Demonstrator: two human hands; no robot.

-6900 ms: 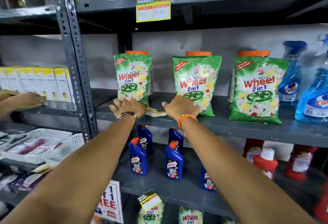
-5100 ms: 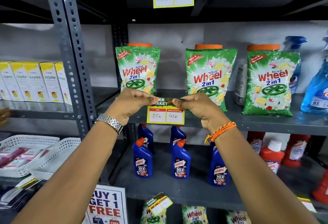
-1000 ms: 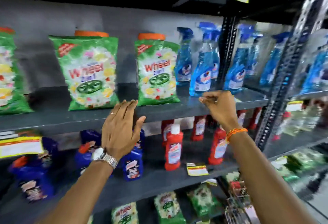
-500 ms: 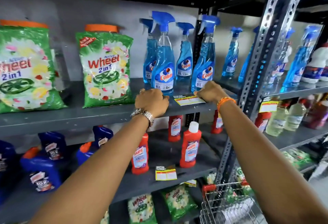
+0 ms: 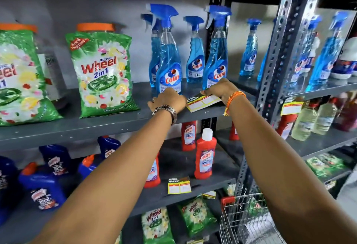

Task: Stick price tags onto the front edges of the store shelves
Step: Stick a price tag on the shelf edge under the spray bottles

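A yellow-and-white paper price tag (image 5: 202, 101) lies flat near the grey metal shelf's (image 5: 108, 123) front edge, not yet stuck down. The right hand (image 5: 220, 91) pinches its far corner; the left hand (image 5: 167, 98) rests beside it, fingers curled together. Below this tag, another tag (image 5: 179, 185) already hangs. Blue spray bottles (image 5: 169, 56) stand behind.

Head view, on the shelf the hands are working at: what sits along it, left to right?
Cut-off green Wheel detergent bag → full green Wheel detergent bag → left hand → yellow-bordered price tag → right hand.
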